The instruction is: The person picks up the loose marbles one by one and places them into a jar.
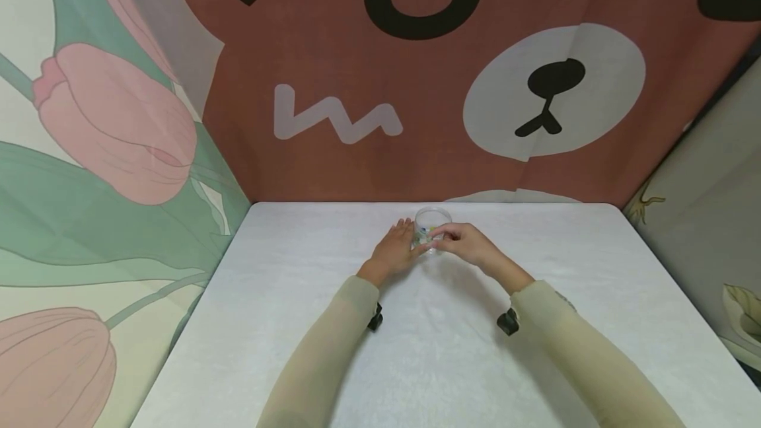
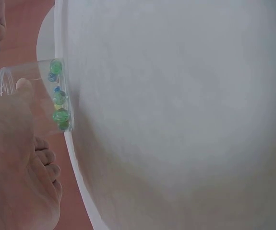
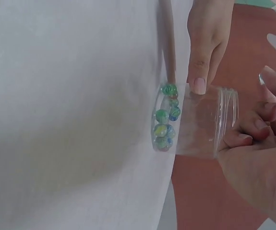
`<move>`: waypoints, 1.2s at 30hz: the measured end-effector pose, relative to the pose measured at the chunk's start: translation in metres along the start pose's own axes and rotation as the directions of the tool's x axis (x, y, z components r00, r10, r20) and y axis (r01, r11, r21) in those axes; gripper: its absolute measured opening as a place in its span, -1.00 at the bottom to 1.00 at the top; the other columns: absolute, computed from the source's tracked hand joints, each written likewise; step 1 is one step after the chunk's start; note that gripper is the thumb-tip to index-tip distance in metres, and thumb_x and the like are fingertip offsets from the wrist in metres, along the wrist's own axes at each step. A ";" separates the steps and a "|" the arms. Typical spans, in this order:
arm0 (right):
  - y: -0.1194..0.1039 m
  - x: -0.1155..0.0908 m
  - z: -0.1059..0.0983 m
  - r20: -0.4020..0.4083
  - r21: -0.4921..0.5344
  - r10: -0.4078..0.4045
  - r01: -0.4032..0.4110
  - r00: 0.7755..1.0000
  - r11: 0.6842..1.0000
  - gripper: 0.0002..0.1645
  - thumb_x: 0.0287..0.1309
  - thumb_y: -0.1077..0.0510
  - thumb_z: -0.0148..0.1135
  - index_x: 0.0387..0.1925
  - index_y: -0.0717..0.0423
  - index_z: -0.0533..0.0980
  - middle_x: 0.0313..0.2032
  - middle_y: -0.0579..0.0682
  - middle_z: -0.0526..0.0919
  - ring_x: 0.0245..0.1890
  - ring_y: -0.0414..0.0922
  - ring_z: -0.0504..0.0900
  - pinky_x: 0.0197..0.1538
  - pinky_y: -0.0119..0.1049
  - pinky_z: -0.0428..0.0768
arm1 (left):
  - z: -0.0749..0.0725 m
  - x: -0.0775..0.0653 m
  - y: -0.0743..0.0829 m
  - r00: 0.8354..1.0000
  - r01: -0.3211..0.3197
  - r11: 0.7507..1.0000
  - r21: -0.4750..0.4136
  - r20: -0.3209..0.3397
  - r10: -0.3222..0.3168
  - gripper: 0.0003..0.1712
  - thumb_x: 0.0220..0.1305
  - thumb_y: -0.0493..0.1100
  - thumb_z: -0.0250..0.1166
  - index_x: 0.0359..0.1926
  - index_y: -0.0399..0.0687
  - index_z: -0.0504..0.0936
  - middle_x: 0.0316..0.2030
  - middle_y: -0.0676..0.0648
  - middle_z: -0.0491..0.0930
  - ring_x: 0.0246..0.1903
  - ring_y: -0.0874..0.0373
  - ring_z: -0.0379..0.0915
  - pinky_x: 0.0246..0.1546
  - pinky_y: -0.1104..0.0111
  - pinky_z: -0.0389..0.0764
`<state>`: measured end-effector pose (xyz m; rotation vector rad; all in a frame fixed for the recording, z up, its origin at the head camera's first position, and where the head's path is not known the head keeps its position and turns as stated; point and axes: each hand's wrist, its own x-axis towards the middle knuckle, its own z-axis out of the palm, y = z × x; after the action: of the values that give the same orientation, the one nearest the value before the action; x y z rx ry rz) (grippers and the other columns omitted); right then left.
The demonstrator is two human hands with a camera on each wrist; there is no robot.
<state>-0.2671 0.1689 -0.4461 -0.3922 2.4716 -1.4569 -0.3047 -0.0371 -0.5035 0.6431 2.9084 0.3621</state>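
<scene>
A clear jar [image 1: 433,213] without a lid stands upright near the table's far edge. Several glass marbles [image 3: 162,116], green, blue and yellow, lie at its bottom. My left hand [image 1: 394,248] holds the jar from the left, its thumb [image 2: 25,86] against the near wall and its other fingers along the side. Beside the jar's rim [image 3: 230,110] is my right hand [image 1: 470,243], thumb and index finger apart, the other fingers loosely bent. Nothing shows between those fingertips.
The jar stands on a white-covered table [image 1: 428,349]. A brown curtain [image 1: 333,170] with a bear print hangs right behind the table's far edge. Floral fabric [image 1: 119,124] hangs on the left, and another pale cloth [image 1: 701,197] on the right.
</scene>
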 end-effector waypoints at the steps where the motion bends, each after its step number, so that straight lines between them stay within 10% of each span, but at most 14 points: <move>1: 0.001 0.001 -0.001 -0.007 0.002 0.003 -0.003 1.000 1.000 -0.59 0.34 0.05 0.33 0.11 0.19 0.64 -0.50 -0.11 0.47 -0.50 -0.19 0.33 -0.44 -0.34 0.36 | 0.000 0.000 0.000 1.000 -0.001 1.000 -0.004 0.000 0.001 0.01 0.50 0.44 -0.23 0.60 -0.22 -0.07 0.60 -0.17 -0.10 0.60 -0.04 -0.25 0.59 0.22 -0.18; 21: 0.016 0.018 -0.006 -0.116 0.048 0.077 -0.072 0.990 0.996 -0.59 0.35 0.02 0.32 0.13 0.11 0.64 -0.38 -0.09 0.53 -0.28 -0.11 0.41 -0.19 -0.26 0.45 | -0.001 0.000 0.000 1.000 -0.015 1.000 -0.003 -0.014 0.015 -0.02 0.52 0.41 -0.23 0.59 -0.23 -0.03 0.59 -0.18 -0.06 0.60 -0.02 -0.25 0.59 0.23 -0.17; 36: 0.019 0.027 -0.005 -0.150 0.071 0.134 -0.124 0.980 0.990 -0.56 0.38 -0.01 0.28 0.19 0.08 0.61 0.18 0.10 0.61 0.11 0.00 0.48 0.21 -0.04 0.47 | -0.003 -0.002 0.001 1.000 -0.010 1.000 0.003 -0.007 0.010 -0.03 0.53 0.40 -0.21 0.59 -0.24 -0.04 0.59 -0.18 -0.05 0.59 -0.04 -0.24 0.59 0.23 -0.19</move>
<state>-0.2955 0.1719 -0.4622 -0.1076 2.5097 -1.5579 -0.3031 -0.0371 -0.5004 0.6587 2.9136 0.3626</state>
